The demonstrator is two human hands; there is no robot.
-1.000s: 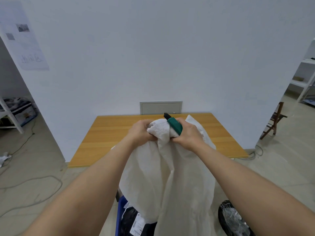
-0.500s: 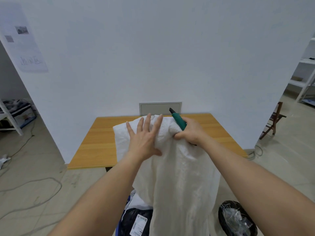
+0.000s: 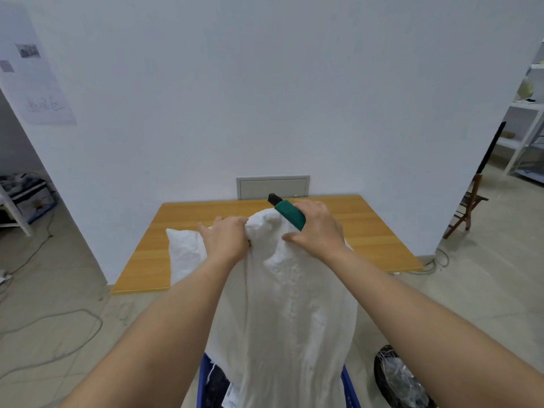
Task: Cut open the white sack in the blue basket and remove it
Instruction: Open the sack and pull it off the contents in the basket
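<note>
My left hand (image 3: 228,238) grips a bunched fold at the top of the white sack (image 3: 282,304), fingers curled into the cloth. My right hand (image 3: 316,229) sits just beside it on the sack's crown, fingers wrapped around a green utility knife (image 3: 288,212) whose black tip points up and to the left, away from me; the thumb of that hand presses into the fabric below. The two hands are close together, with a hump of sack between them.

The sack hangs down from my hands as a long, crumpled sheet, its lower end dropping into the blue basket (image 3: 203,381) at the bottom of the view. One corner of the sack sticks out to the left of my left hand, over the wooden worktop (image 3: 374,231). Inside the basket, beside the hanging cloth, I see dark packages with a white label, mostly hidden by the sack and my forearms.

The worktop stands beyond the sack, against a white wall (image 3: 265,98) with a grey panel (image 3: 273,187) set low in it, just behind the knife tip. To the right of the basket, on the floor, sits a black bin (image 3: 397,378) with clear plastic inside. Cables (image 3: 59,334) trail across the floor at left, a wooden chair (image 3: 468,207) stands at far right, and white shelving (image 3: 527,128) rises behind it. A paper sheet (image 3: 32,83) hangs on the wall at upper left.
</note>
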